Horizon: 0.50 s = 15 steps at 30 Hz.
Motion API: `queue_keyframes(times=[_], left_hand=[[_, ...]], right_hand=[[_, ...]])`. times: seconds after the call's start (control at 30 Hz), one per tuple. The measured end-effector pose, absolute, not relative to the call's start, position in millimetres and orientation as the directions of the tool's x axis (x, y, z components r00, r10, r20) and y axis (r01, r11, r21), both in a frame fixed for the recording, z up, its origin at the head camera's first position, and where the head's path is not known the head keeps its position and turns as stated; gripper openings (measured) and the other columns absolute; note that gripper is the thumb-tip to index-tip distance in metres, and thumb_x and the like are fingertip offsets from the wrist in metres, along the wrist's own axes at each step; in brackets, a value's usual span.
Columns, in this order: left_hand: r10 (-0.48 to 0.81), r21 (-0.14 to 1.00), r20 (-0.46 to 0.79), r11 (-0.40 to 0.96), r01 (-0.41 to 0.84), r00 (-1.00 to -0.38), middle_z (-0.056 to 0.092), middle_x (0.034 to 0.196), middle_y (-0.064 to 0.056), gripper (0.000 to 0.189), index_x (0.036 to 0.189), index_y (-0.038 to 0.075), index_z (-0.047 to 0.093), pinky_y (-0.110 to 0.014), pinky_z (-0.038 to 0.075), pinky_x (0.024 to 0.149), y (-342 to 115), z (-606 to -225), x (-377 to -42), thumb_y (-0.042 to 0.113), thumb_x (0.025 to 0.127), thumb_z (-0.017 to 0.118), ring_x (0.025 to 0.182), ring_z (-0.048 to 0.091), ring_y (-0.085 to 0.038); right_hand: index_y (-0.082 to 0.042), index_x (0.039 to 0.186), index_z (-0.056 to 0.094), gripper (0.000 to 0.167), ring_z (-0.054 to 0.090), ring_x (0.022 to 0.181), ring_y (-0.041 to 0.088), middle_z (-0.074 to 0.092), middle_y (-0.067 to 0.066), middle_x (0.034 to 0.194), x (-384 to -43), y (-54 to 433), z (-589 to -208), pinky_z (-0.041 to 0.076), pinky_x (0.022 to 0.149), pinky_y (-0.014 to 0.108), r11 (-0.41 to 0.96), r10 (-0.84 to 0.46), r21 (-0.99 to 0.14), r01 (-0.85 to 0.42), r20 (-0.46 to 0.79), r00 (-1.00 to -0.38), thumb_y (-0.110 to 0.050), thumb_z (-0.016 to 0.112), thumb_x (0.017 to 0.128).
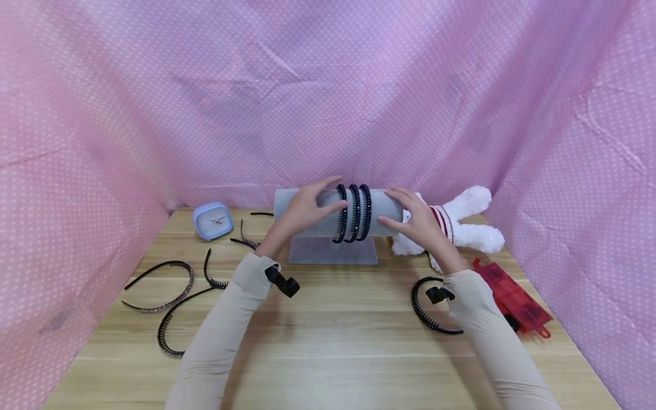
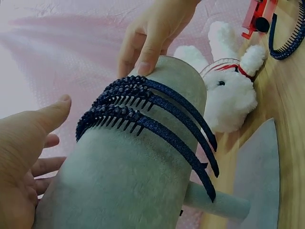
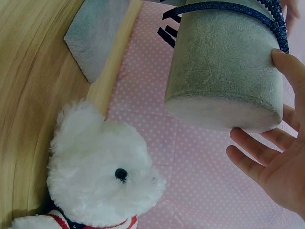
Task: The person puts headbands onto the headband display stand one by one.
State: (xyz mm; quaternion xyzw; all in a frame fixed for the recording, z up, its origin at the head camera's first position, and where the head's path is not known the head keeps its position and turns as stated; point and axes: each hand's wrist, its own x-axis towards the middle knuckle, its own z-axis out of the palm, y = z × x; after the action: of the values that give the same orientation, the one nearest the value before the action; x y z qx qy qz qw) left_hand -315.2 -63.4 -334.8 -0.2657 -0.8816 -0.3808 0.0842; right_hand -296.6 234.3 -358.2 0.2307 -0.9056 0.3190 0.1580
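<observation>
A grey plush-covered cylinder stand [image 1: 307,228] lies crosswise on its base [image 1: 333,251]. Side by side over its middle sit three dark beaded headbands [image 1: 355,213], their toothed undersides visible in the left wrist view. Spread around the left part of the cylinder, my left hand [image 1: 306,206] has its thumb and fingertips close to the leftmost headband; in the left wrist view the thumb [image 2: 52,114] stands apart from it. At the other end, my right hand [image 1: 419,222] rests with spread fingers on the cylinder, its thumb [image 3: 286,64] beside the nearest headband.
A white plush toy [image 1: 474,236] lies behind my right arm, near a red translucent case [image 1: 515,296]. One dark headband [image 1: 420,304] is by my right wrist. Several more, including a patterned headband [image 1: 189,282], lie at left near a blue clock [image 1: 212,221]. Pink dotted cloth [image 1: 328,114] surrounds the table.
</observation>
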Motion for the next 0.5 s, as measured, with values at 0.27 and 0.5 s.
queue_keyframes(times=[0.27,0.5], left_hand=[[0.31,0.716,0.385,0.493,0.494,-0.869,0.048,0.157,-0.003,0.058,0.151,0.026,0.049,-0.049,0.033,0.123,-106,-342,-304,0.048,0.1,0.062,0.147,0.043,-0.025],[0.196,0.775,0.441,0.409,0.482,-0.876,0.052,0.153,-0.009,0.05,0.147,0.014,0.054,-0.055,0.038,0.117,-156,-350,-295,0.034,0.102,0.064,0.144,0.044,-0.031]], right_hand=[[-0.013,0.146,0.056,0.065,0.04,0.146,0.038,0.045,0.016,0.158,-296,234,-360,0.047,0.109,0.059,0.695,-0.311,-0.5,-0.516,0.439,-0.843,-0.029,0.081,0.088],[-0.012,0.145,0.056,0.066,0.041,0.146,0.037,0.045,0.016,0.157,-296,233,-358,0.047,0.109,0.058,0.693,-0.311,-0.501,-0.518,0.441,-0.842,-0.029,0.082,0.088]])
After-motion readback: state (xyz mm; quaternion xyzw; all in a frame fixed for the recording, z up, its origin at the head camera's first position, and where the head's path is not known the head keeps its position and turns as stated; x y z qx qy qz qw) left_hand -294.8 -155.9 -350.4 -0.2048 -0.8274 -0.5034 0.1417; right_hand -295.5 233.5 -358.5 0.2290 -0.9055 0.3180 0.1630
